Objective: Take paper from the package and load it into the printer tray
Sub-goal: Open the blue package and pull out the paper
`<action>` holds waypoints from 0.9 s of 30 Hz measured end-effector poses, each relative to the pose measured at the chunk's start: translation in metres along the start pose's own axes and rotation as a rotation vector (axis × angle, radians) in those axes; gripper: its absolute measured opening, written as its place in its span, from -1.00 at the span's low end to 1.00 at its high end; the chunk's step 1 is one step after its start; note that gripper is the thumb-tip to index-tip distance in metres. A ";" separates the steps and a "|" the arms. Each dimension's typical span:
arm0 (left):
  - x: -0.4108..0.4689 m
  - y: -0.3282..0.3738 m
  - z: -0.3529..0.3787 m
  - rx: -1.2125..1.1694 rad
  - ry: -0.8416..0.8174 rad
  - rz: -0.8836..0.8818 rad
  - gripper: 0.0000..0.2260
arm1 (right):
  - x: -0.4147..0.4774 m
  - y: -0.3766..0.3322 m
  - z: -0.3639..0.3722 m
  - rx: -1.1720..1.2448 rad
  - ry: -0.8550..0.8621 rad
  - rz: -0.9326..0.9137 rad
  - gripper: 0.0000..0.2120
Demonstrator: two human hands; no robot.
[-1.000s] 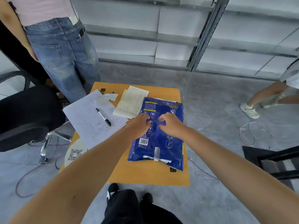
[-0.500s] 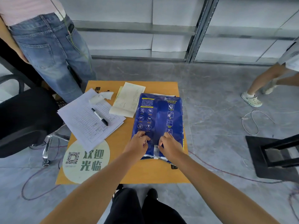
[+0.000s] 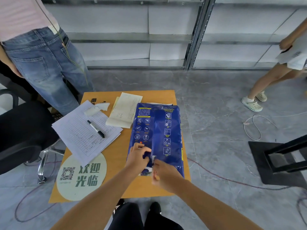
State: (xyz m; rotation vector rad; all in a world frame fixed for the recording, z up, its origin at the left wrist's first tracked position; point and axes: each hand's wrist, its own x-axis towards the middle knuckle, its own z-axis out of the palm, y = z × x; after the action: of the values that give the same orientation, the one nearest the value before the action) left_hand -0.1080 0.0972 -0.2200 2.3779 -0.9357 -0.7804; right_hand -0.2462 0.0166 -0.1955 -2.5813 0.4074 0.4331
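A blue paper package [image 3: 157, 131] with white and yellow print lies lengthwise on the right half of a small orange table [image 3: 119, 163]. My left hand [image 3: 138, 159] pinches the blue wrapper at the package's near end, left of the centre seam. My right hand [image 3: 163, 173] is closed at the same near end, just right of the seam, where a strip of white shows between the two hands. No printer or tray is in view.
A stack of ruled forms [image 3: 86, 131] with a black marker [image 3: 96, 129] and a cream notepad [image 3: 124, 112] lie left of the package. A round welcome sign [image 3: 81, 176] sits at the table's near left. Office chair [image 3: 21, 133] left, black stand [image 3: 282, 161] right, two people standing by, cables on floor.
Both hands slid from the middle of the package back to its near end. The wrapper seam there has parted and white shows through.
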 end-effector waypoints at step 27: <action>-0.003 0.056 0.012 0.622 -0.231 0.476 -0.71 | -0.014 0.030 0.005 0.065 0.231 0.520 -0.52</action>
State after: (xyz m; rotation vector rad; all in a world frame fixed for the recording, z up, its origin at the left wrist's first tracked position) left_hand -0.1432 0.0602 -0.1941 2.4005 -1.9901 -0.6405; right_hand -0.2705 -0.0026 -0.2071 -2.4478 1.1649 0.2845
